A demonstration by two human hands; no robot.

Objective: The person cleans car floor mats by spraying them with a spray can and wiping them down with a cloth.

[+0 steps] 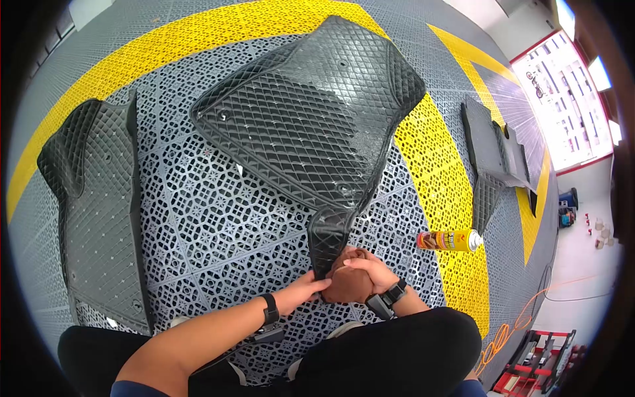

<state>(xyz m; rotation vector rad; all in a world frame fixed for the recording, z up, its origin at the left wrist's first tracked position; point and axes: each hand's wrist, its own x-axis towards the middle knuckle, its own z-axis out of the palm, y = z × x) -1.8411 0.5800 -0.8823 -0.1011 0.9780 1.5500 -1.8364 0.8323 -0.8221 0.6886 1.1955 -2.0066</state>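
Note:
A large black quilted mat (291, 126) lies on the perforated floor, its narrow strip reaching down to my hands. My right hand (376, 272) is closed around a brown cloth (348, 286), which touches the lower end of that strip. Beside it, my left hand (299, 291) has its fingertips at the strip's lower tip, next to the cloth. To the right, a yellow and red spray can with a white cap (450, 240) lies on its side on the floor.
A second quilted mat (106, 205) is at the left, and another dark mat (499, 149) at the right. An orange hose (508, 341) and a red tool rack (536, 364) are at lower right. My knees frame the near floor.

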